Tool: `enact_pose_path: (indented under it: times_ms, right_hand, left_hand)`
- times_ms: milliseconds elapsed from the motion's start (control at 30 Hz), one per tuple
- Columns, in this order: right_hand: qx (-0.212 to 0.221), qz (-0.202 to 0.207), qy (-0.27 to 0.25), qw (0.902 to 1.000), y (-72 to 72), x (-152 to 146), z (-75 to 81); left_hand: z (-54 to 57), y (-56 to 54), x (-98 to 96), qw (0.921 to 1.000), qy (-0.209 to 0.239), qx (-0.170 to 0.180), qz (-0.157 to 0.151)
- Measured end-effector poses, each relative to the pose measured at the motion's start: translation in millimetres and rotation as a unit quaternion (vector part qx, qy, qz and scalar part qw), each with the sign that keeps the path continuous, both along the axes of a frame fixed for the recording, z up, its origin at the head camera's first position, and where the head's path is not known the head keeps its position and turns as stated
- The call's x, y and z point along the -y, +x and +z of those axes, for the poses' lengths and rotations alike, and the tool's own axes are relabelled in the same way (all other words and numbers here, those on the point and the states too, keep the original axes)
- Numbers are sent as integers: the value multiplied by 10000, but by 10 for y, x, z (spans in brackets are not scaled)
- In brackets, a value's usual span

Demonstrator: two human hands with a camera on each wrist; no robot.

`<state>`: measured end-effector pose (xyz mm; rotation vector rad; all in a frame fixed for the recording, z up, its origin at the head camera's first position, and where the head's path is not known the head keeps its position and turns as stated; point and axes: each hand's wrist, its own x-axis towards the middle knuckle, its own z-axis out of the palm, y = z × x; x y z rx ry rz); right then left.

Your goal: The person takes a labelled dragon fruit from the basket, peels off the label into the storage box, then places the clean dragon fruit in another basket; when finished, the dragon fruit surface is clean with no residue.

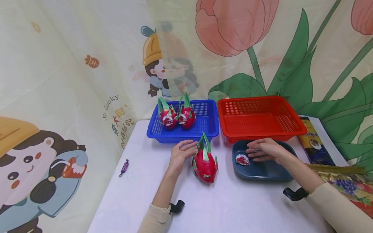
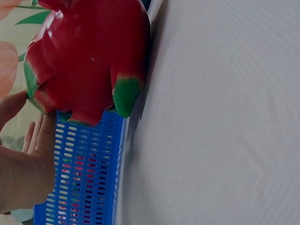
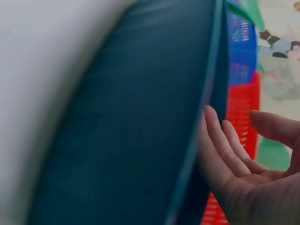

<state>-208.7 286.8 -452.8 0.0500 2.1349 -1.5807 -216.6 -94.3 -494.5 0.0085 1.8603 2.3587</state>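
A red dragon fruit (image 1: 205, 163) with green leaf tips lies on the white table in the middle. Beside its leafy top is my left hand (image 1: 182, 157), fingers loosely extended and fingertips right at the leaves; in the left wrist view the thumb (image 2: 13, 108) meets a green scale. My right hand (image 1: 266, 150) hovers over a dark blue tray (image 1: 262, 178), fingers spread loosely and holding nothing. Inside that tray, a round red-and-white sticker (image 1: 242, 159) lies to the left of my fingertips. Two more dragon fruits (image 1: 187, 117) with stickers sit in the blue basket (image 1: 205, 124).
Behind the tray stands a red basket (image 1: 259, 124), right of the blue one. A small purple wrapped candy (image 1: 124, 167) lies near the left table edge. At the right are a yellow-and-blue packet (image 1: 316, 144) and a fruit-printed cloth or bag (image 1: 346, 186). Printed curtains hang behind.
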Motion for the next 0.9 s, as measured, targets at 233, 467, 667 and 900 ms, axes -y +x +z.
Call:
enact_pose_path:
  times_ms: [233,467,667,900]
  right_hand:
    - [-208,198,-112,9995,-13,173,201]
    - [-331,263,-170,9990,-16,403,299]
    - [-429,278,-366,9980,-88,637,300]
    - [-336,323,-537,9975,-181,888,246]
  left_hand:
    - [4,-2,7,10000,66,-53,-47]
    - [6,7,0,10000,-35,-35,4]
    - [0,2,2,10000,-65,-53,18]
    - [-3,2,-9,10000,-12,32,-37]
